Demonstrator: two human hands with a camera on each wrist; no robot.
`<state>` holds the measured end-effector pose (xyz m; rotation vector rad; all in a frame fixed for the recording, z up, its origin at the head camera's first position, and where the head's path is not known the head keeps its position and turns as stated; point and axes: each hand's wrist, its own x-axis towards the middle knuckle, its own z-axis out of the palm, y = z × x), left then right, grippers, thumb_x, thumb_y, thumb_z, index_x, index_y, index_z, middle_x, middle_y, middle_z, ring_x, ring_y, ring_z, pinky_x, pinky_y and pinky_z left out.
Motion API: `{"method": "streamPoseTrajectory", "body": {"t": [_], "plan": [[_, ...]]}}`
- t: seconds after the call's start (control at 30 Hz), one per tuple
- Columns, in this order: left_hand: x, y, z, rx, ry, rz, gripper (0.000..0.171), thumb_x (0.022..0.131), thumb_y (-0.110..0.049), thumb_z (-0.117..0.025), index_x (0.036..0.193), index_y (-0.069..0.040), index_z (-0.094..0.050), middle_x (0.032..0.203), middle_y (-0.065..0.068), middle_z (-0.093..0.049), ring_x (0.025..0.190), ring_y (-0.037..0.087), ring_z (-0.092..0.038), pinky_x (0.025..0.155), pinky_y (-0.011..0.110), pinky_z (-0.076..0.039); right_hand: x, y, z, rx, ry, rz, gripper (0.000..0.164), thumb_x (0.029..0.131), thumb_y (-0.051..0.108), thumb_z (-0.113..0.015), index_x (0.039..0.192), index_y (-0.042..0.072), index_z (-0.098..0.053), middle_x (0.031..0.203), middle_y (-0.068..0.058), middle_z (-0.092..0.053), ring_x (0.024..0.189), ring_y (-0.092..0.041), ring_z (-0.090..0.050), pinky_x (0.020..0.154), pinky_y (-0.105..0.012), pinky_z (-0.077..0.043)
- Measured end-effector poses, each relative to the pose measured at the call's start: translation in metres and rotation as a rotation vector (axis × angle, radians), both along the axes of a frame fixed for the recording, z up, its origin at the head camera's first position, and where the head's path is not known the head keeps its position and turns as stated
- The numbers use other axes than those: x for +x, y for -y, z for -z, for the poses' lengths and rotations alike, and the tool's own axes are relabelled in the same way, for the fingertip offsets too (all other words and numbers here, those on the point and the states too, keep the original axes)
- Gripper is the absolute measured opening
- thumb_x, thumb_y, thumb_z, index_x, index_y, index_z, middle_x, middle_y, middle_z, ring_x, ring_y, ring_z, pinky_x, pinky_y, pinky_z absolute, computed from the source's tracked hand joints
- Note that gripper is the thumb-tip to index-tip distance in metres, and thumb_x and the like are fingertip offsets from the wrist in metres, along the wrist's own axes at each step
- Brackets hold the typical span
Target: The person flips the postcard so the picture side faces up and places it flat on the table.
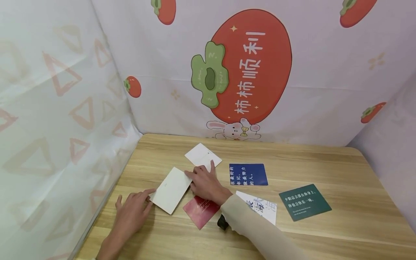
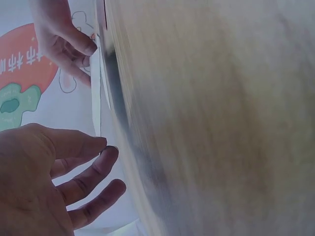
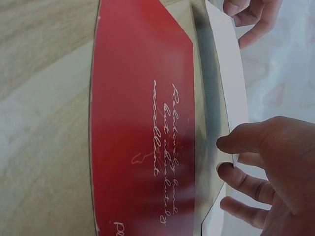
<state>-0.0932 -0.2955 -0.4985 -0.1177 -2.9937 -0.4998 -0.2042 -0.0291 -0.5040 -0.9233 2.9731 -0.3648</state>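
A blank white card (image 1: pixel 171 190) is held between my two hands, a little above the wooden table. My left hand (image 1: pixel 132 213) pinches its left edge between thumb and forefinger; the left wrist view shows these fingertips (image 2: pixel 109 152) at the card's end. At the opposite edge, my right hand (image 1: pixel 208 185) pinches the card (image 3: pixel 231 73) between thumb and fingers. Below the right hand lies a pink-red card (image 1: pixel 201 211) with white script, partly covered by that hand. Another white card (image 1: pixel 199 154) lies beyond the right hand, partly hidden by its fingers.
On the table (image 1: pixel 351 173) lie a blue card (image 1: pixel 248 174), a green card (image 1: pixel 305 202) and a white card with blue lettering (image 1: pixel 271 207), partly under the right sleeve. A small black object (image 1: pixel 222 222) sits beside that sleeve. Printed cloth walls (image 1: pixel 325 119) border the table.
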Motion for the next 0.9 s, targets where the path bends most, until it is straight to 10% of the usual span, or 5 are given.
{"method": "streamPoseTrajectory", "body": {"t": [0.5,0.9], "plan": [[-0.0025,-0.0008,0.0,-0.016,-0.067,0.013,0.039,0.089,-0.004,-0.083,0.125,-0.019,-0.077,0.1,-0.005,-0.079,0.109,0.033,-0.072,0.11,0.093,-0.023,-0.0012,-0.0067,0.0013,-0.107,-0.07,-0.021,0.03,0.101,0.016,-0.069,0.128,0.023,-0.08,0.116,0.001,-0.075,0.128,-0.024,-0.065,0.125,-0.081,-0.022],[-0.0012,-0.0005,0.0051,0.005,-0.306,0.068,0.04,0.079,0.001,-0.093,0.111,-0.018,-0.08,0.091,-0.004,-0.083,0.097,0.03,-0.076,0.106,0.091,-0.031,-0.0026,-0.0098,0.002,-0.225,-0.169,-0.021,0.02,0.102,0.013,-0.071,0.114,0.023,-0.083,0.111,0.002,-0.077,0.119,-0.022,-0.068,0.124,-0.079,-0.027]]}}
